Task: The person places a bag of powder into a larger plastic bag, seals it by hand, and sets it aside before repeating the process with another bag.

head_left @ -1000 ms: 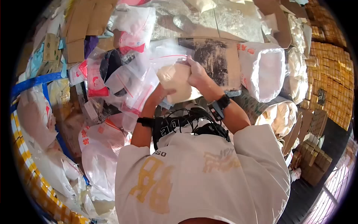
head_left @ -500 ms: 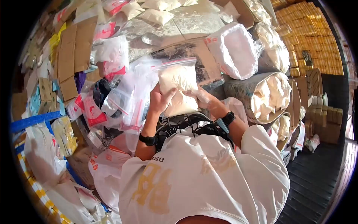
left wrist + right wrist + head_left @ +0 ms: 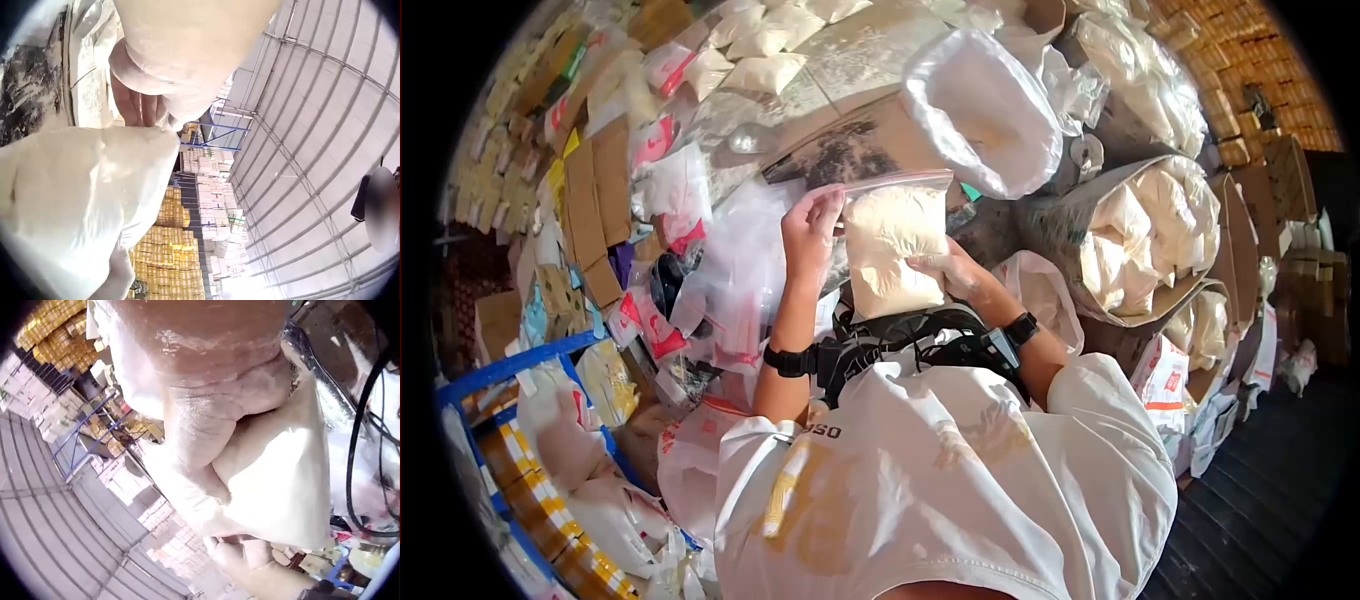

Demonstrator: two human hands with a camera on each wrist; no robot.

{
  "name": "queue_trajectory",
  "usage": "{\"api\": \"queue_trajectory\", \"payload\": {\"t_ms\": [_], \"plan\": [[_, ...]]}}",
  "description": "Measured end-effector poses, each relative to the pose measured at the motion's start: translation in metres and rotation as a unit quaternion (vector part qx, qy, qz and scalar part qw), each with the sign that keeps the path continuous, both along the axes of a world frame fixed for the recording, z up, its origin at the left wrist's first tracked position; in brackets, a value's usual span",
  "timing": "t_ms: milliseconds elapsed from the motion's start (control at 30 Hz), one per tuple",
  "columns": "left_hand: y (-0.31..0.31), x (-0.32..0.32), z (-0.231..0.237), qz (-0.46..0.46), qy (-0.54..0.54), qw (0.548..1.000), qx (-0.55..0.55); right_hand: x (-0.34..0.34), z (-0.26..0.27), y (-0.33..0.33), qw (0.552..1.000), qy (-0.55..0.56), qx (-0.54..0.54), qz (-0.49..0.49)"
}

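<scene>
In the head view a clear zip bag [image 3: 895, 250] filled with cream-coloured powder stands upright before the person's waist. The left hand [image 3: 808, 235] pinches its upper left corner, close to the zip strip. At the lower right side the right hand [image 3: 960, 272] grips the bag, thumb across the front and the other fingers hidden behind. From the left wrist, the bulging bag [image 3: 81, 187] fills the lower left below the hand. The right wrist view shows the right thumb [image 3: 200, 450] pressed on the bag, with the left hand [image 3: 244, 556] at its far end.
A white sack [image 3: 985, 115] stands open behind the bag. To the right, a large container [image 3: 1145, 240] holds several filled bags. Loose clear bags [image 3: 740, 250] lie at the left, near a metal scoop [image 3: 750, 138]. More filled bags [image 3: 765, 72] lie at the back.
The left hand has moved from the bag's lower side up to its top left corner. Earlier the right hand went from the top edge down to the lower right side. The head view has shifted.
</scene>
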State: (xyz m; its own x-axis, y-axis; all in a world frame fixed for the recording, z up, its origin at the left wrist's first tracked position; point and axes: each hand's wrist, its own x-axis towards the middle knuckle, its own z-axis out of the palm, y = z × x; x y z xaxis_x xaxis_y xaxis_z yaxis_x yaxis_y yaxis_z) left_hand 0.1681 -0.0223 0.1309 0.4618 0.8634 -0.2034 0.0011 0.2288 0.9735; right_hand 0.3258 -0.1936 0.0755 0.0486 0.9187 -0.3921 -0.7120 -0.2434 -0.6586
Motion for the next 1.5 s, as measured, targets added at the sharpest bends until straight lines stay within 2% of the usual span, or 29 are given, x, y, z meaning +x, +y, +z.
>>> {"api": "queue_trajectory", "payload": {"t_ms": [100, 133, 233, 300, 367, 433, 533, 633, 667, 700, 767, 833, 867, 900, 933, 967, 1000, 1033, 1100, 1133, 1167, 1200, 1267, 1367, 1400, 1433, 1500], "plan": [[-0.025, 0.05, -0.016, -0.017, 0.016, 0.998, 0.055, 0.05, -0.026, -0.035, 1.0, 0.01, 0.009, -0.016], [-0.033, 0.068, -0.021, -0.017, 0.031, 0.996, 0.082, 0.065, -0.02, -0.043, 0.999, 0.018, 0.016, -0.037], [-0.058, 0.116, -0.027, -0.03, 0.043, 0.992, 0.115, 0.114, -0.025, -0.078, 1.0, 0.003, -0.003, -0.01], [-0.064, 0.151, -0.04, -0.039, 0.035, 0.987, 0.15, 0.143, 0.002, -0.094, 1.0, -0.015, -0.005, -0.022], [-0.078, 0.189, -0.028, -0.062, 0.002, 0.991, 0.122, 0.166, 0.002, -0.113, 0.998, 0.009, 0.014, -0.062], [-0.086, 0.216, -0.01, -0.063, 0.038, 0.995, 0.066, 0.183, 0.008, -0.134, 0.988, 0.088, 0.021, -0.126], [-0.071, 0.23, -0.026, -0.093, 0.014, 0.996, 0.0, 0.212, 0.0, -0.168, 0.973, 0.084, -0.021, -0.214], [-0.053, 0.214, -0.033, -0.121, 0.038, 0.991, -0.032, 0.244, -0.018, -0.201, 0.953, 0.087, -0.074, -0.282], [-0.047, 0.204, -0.044, -0.113, 0.016, 0.992, -0.047, 0.257, -0.045, -0.214, 0.951, 0.097, -0.095, -0.279], [-0.051, 0.198, -0.035, -0.067, 0.057, 0.995, -0.055, 0.269, -0.071, -0.226, 0.948, 0.108, -0.117, -0.276], [-0.037, 0.166, -0.062, -0.073, 0.046, 0.994, -0.069, 0.288, -0.074, -0.23, 0.94, 0.108, -0.144, -0.29], [-0.033, 0.13, -0.079, -0.038, 0.045, 0.993, -0.107, 0.309, -0.052, -0.22, 0.933, 0.116, -0.175, -0.293], [-0.038, 0.119, -0.069, 0.006, 0.061, 0.99, -0.128, 0.338, -0.069, -0.21, 0.927, 0.177, -0.149, -0.294], [-0.038, 0.101, -0.074, 0.042, 0.06, 0.988, -0.138, 0.381, -0.078, -0.191, 0.932, 0.062, -0.147, -0.325], [-0.039, 0.082, -0.082, 0.08, 0.057, 0.984, -0.149, 0.424, -0.088, -0.172, 0.921, -0.056, -0.157, -0.352], [-0.042, 0.063, -0.088, 0.121, 0.056, 0.978, -0.159, 0.467, -0.073, -0.145, 0.899, -0.184, -0.157, -0.366], [-0.047, 0.047, -0.088, 0.134, 0.031, 0.979, -0.149, 0.513, -0.036, -0.113, 0.868, -0.298, -0.143, -0.371], [-0.052, 0.033, -0.09, 0.157, 0.054, 0.974, -0.156, 0.553, 0.006, -0.082, 0.838, -0.378, -0.126, -0.373], [-0.062, 0.003, -0.092, 0.202, 0.105, 0.959, -0.17, 0.615, 0.085, -0.03, 0.81, -0.447, -0.095, -0.366], [-0.067, -0.009, -0.095, 0.211, 0.109, 0.953, -0.189, 0.647, 0.103, -0.001, 0.823, -0.418, -0.081, -0.376], [-0.066, -0.017, -0.101, 0.22, 0.111, 0.947, -0.205, 0.704, 0.072, 0.04, 0.875, -0.013, 0.059, -0.481], [-0.073, -0.004, -0.082, 0.233, 0.125, 0.946, -0.185, 0.754, 0.015, 0.054, 0.851, -0.352, 0.018, -0.391], [-0.101, 0.017, -0.053, 0.277, 0.144, 0.935, -0.166, 0.727, 0.01, 0.095, 0.9, -0.271, -0.052, -0.337], [-0.104, -0.003, -0.083, 0.27, 0.122, 0.939, -0.177, 0.658, 0.006, 0.118, 0.939, -0.184, -0.079, -0.279], [-0.105, 0.002, -0.077, 0.277, 0.12, 0.938, -0.173, 0.621, 0.021, 0.11, 0.942, -0.162, -0.077, -0.285], [-0.101, -0.007, -0.09, 0.264, 0.115, 0.942, -0.171, 0.582, 0.038, 0.103, 0.944, -0.14, -0.074, -0.291], [-0.086, -0.031, -0.128, 0.241, 0.104, 0.95, -0.167, 0.55, 0.018, 0.086, 0.969, -0.099, -0.029, -0.225]]}}
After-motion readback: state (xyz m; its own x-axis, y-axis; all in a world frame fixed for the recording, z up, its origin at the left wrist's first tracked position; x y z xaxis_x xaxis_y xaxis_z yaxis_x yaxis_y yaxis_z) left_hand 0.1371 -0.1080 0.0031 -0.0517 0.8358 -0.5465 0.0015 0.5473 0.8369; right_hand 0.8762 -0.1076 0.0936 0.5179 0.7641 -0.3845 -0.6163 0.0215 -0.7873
